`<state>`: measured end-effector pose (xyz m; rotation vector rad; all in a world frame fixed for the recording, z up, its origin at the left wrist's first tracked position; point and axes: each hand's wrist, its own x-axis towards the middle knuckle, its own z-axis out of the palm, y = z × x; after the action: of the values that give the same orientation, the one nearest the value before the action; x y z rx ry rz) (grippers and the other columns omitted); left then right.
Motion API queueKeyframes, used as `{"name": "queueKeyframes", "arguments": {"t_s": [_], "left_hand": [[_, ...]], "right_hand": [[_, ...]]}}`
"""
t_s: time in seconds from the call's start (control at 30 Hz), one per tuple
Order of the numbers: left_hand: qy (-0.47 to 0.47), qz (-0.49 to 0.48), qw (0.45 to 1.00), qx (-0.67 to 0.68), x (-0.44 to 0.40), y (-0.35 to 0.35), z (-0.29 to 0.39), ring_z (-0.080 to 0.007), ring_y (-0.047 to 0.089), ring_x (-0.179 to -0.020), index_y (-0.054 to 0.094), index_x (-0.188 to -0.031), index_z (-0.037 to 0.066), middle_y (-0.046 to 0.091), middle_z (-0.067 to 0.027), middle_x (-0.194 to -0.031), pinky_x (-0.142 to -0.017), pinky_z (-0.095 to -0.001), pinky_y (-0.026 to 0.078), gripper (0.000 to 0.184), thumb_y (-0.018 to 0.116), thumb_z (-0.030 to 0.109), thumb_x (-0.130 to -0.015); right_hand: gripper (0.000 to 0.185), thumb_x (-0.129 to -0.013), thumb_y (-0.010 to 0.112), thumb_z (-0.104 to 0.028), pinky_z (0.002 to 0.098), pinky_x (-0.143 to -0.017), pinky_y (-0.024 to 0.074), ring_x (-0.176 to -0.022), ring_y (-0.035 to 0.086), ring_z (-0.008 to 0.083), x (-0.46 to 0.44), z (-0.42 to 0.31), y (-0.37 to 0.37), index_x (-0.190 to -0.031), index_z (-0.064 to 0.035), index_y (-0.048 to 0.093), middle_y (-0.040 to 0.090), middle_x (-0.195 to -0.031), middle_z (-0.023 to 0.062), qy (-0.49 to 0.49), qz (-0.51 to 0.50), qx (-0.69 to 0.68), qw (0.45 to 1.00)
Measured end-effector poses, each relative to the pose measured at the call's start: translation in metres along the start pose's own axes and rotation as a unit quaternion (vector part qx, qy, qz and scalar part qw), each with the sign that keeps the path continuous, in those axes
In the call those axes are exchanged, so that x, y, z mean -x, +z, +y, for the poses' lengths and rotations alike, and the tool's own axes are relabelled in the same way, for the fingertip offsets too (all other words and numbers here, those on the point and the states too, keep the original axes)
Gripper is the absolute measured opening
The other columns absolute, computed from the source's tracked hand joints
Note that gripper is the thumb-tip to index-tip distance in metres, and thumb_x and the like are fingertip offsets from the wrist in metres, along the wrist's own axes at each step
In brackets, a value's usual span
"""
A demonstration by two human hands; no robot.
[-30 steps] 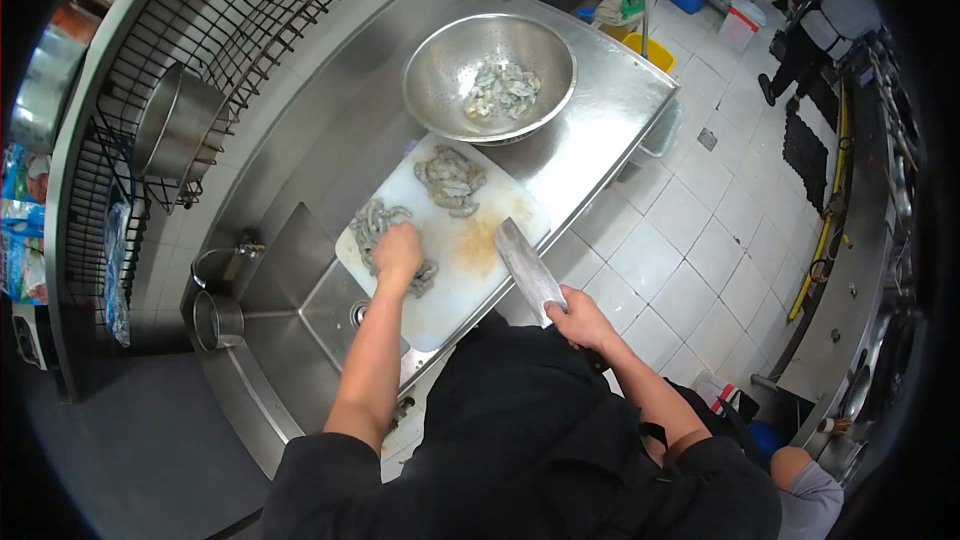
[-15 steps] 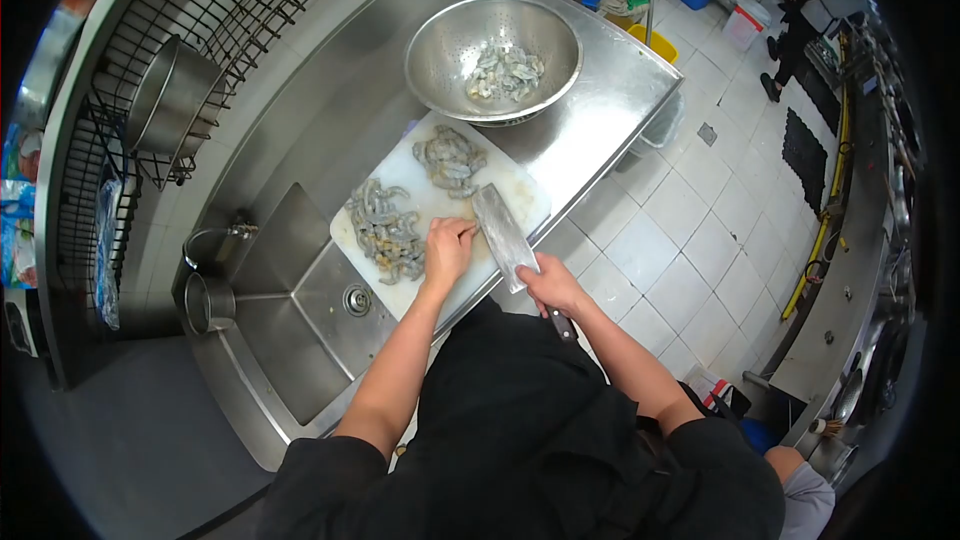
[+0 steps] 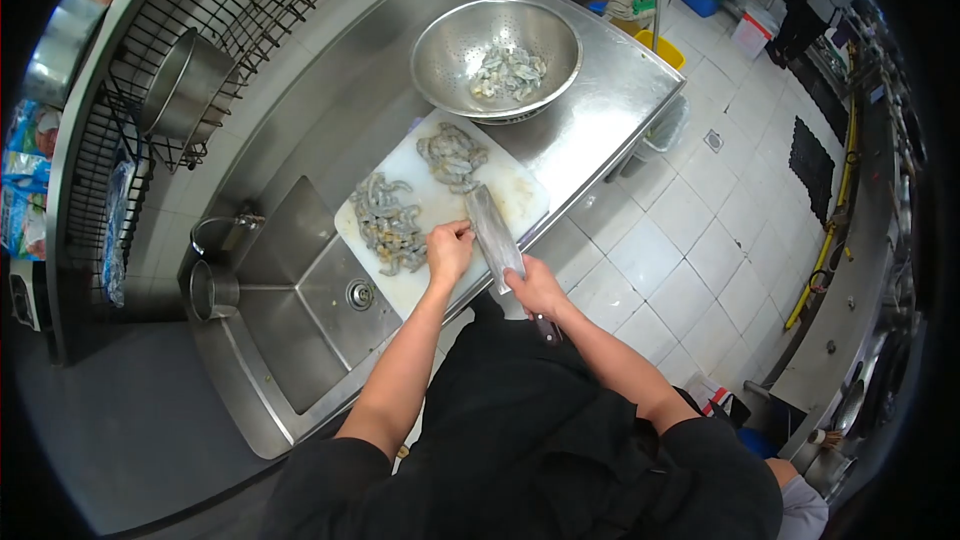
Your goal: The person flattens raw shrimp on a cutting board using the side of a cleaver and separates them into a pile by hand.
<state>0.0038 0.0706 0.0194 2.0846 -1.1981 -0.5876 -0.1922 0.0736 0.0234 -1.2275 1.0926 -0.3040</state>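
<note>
My right hand (image 3: 535, 287) is wrapped round a cleaver (image 3: 490, 230), gripping it where the broad blade meets the dark handle. The blade lies over the near right part of a white cutting board (image 3: 410, 292), pointing away from me. Close to the left side of the blade, my left hand (image 3: 450, 250) has its fingers pinched together; whatever they hold is too small and hidden to name. Left of that hand lies a pile of raw grey shrimp (image 3: 385, 223). A second shrimp pile (image 3: 452, 156) is at the board's far end.
A steel colander (image 3: 428, 65) with shrimp pieces (image 3: 508, 73) stands beyond the board on the steel counter (image 3: 625, 80). To the left are a sink (image 3: 300, 345), a small pot (image 3: 213, 290) and a wire rack (image 3: 250, 10). A tiled floor (image 3: 640, 250) drops off at right.
The cleaver and my right hand have shifted slightly left, bringing the blade nearer my left fingertips. My left hand stays pinched at about the same spot. The whole view has turned a little.
</note>
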Motion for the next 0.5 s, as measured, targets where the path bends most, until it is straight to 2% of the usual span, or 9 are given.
{"name": "queueKeyframes", "arguments": {"t_s": [0.03,0.07,0.13,0.27,0.37,0.43,0.5], "left_hand": [[-0.013,0.014,1.0,0.01,0.001,0.003,-0.002,-0.0214,0.073,-0.076,0.076,-0.103,-0.001,0.076,-0.017,-0.087,-0.073,-0.0317,0.057,0.024,0.075,0.006,-0.08],[-0.013,0.015,1.0,0.01,0.001,0.006,-0.005,-0.0214,0.073,-0.076,0.076,-0.103,-0.001,0.076,-0.017,-0.087,-0.073,-0.0317,0.057,0.024,0.075,0.006,-0.08],[-0.057,0.041,0.997,0.038,0.006,0.009,-0.005,-0.0203,0.073,-0.075,0.076,-0.102,-0.001,0.076,-0.0154,-0.086,-0.073,-0.0315,0.056,0.024,0.075,0.006,-0.08],[-0.065,0.061,0.995,0.036,0.011,0.01,-0.001,-0.0207,0.072,-0.074,0.077,-0.1,-0.001,0.076,-0.0162,-0.085,-0.073,-0.0322,0.056,0.021,0.074,0.008,-0.081],[-0.078,0.074,0.994,0.008,0.005,0.009,0.009,-0.0222,0.072,-0.074,0.077,-0.098,-0.001,0.075,-0.0175,-0.083,-0.072,-0.0326,0.056,0.023,0.075,0.014,-0.081],[-0.078,0.035,0.989,-0.125,-0.003,0.01,0.017,-0.0259,0.072,-0.075,0.074,-0.1,0.0,0.074,-0.0169,-0.082,-0.074,-0.0354,0.056,0.026,0.073,0.018,-0.081],[-0.071,0.037,0.989,-0.127,-0.016,0.016,0.019,-0.0286,0.072,-0.079,0.073,-0.102,-0.001,0.074,-0.0178,-0.084,-0.076,-0.0376,0.056,0.029,0.072,0.018,-0.08]], "right_hand": [[0.028,-0.099,0.054,-0.022,0.0328,-0.034,0.0391,-0.036,0.048,0.0149,0.005,0.001,0.001,-0.113,0.0027,0.054,0.05,-0.053,0.0046,-0.008,0.001,-0.01,1.0],[0.028,-0.099,0.054,-0.022,0.0328,-0.034,0.0391,-0.036,0.048,0.0149,0.01,0.004,0.0,-0.113,0.0027,0.054,0.05,-0.053,0.0046,-0.008,0.0,-0.009,1.0],[0.033,-0.098,0.053,-0.025,0.0377,-0.037,0.0434,-0.039,0.056,0.0219,0.026,0.013,-0.006,-0.102,0.0078,0.054,0.057,-0.057,0.0124,-0.01,-0.034,0.012,0.999],[0.031,-0.098,0.053,-0.024,0.0376,-0.037,0.0433,-0.039,0.055,0.0209,0.051,0.018,-0.019,-0.1,0.0076,0.054,0.057,-0.057,0.0119,-0.003,-0.053,0.067,0.996],[0.032,-0.098,0.053,-0.023,0.0365,-0.038,0.0432,-0.039,0.053,0.0196,0.062,0.01,-0.033,-0.106,0.0075,0.055,0.057,-0.058,0.011,0.018,-0.087,0.113,0.99],[0.033,-0.098,0.053,-0.022,0.0352,-0.038,0.0431,-0.039,0.052,0.0181,0.073,-0.008,-0.041,-0.114,0.0065,0.056,0.058,-0.059,0.0103,0.06,-0.095,0.088,0.99],[0.034,-0.098,0.053,-0.023,0.0347,-0.038,0.0431,-0.039,0.052,0.0176,0.076,-0.011,-0.045,-0.116,0.0058,0.056,0.058,-0.06,0.01,0.072,-0.079,0.08,0.991]]}}
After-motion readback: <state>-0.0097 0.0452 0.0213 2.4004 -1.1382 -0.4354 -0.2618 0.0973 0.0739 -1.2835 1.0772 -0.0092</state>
